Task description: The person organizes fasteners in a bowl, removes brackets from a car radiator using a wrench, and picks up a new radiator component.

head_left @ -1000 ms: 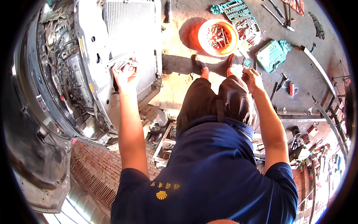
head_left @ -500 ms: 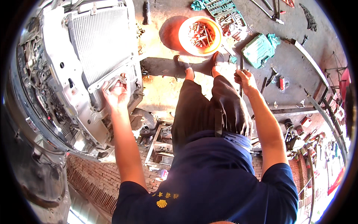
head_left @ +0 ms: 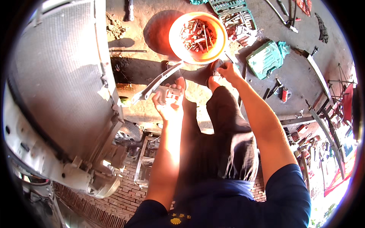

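My left hand (head_left: 169,108) is closed on a silver metal bracket, a long curved bar (head_left: 157,83) with a flat plate at its lower end. It holds this bracket above the ground in front of my legs. My right hand (head_left: 229,73) has its fingers pinched together, close below an orange basin (head_left: 220,43). What lies between those fingers, if anything, is too small to make out. Bolts and other small metal parts (head_left: 197,36) fill the bottom of the basin.
On the left stands a car front with its radiator (head_left: 61,76) exposed. An open green socket set (head_left: 237,19) lies beyond the basin. To the right are a closed green tool case (head_left: 264,57), a red can (head_left: 284,94), a hammer (head_left: 274,87) and long metal strips (head_left: 325,127).
My left hand has come away from the car front toward the middle, with the bracket in it. My right hand has moved left, nearer the basin. The view has shifted toward the car.
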### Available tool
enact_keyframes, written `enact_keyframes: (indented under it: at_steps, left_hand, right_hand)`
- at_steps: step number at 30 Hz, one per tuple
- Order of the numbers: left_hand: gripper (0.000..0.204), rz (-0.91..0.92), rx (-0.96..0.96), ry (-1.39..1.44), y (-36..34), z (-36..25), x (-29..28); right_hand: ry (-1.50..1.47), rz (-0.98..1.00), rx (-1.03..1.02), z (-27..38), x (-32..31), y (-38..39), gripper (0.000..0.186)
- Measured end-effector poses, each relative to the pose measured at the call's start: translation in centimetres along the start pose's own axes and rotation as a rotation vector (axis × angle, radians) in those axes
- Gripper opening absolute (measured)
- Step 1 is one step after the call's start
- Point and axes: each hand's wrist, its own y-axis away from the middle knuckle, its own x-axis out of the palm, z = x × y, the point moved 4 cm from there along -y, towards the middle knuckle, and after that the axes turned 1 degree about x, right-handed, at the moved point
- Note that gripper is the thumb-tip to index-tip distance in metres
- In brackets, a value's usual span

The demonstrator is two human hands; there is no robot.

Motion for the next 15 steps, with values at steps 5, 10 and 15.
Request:
enact_keyframes:
  at_steps: [5,10,15]
  left_hand:
    - [0.050,-0.080,0.111,-0.063,-5.3,2.8,-3.7]
    - [0.053,-0.193,0.255,-0.070,-10.4,1.9,-7.8]
    - [0.046,-0.204,0.290,-0.042,-14.8,1.8,-9.1]
  right_hand:
    - [0.219,-0.084,-0.074,-1.2,2.3,-10.3,0.034]
    - [0.417,0.065,-0.045,0.2,7.1,-15.8,0.042]
    - [0.701,-0.066,-0.243,-3.1,9.9,-22.4,0.033]
